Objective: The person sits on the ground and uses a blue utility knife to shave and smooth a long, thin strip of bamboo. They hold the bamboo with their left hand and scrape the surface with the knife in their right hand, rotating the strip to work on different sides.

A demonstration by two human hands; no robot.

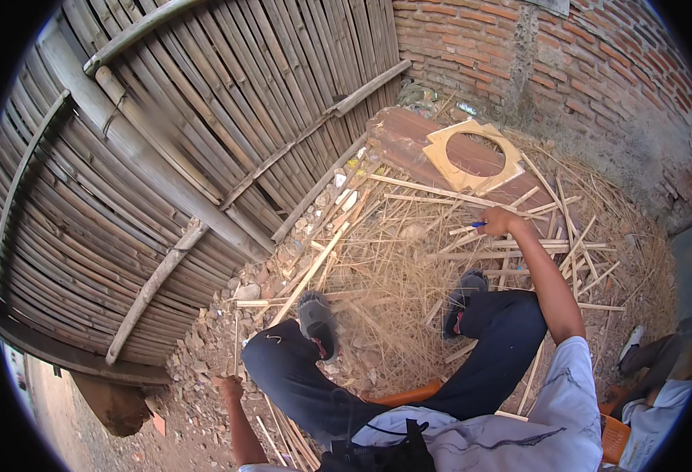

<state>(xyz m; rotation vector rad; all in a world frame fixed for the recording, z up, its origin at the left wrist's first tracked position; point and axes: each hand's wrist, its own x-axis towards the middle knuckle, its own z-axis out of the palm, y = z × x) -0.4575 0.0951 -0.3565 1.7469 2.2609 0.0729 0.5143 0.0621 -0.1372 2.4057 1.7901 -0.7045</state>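
My right hand [499, 221] reaches forward over a pile of wooden strips [554, 250], its fingers closed round a small blue object [479, 224] whose kind I cannot make out. A short pale strip end [461, 230] shows beside these fingers; whether it is gripped too is unclear. Low at the left, beside my bent knee, my left hand [228, 386] is closed over the stony ground. What it holds, if anything, is too small to tell. A square-cut yellowish board with a round hole [438, 151] lies beyond my right hand on a reddish-brown sheet [399, 135].
Dry straw [393, 275] and long pale strips [313, 271] cover the ground between my shoes. A bamboo fence [228, 94] rises on the left, a brick wall [472, 39] at the back and right. Another person's leg [651, 353] is at the lower right. Under me is an orange seat [409, 393].
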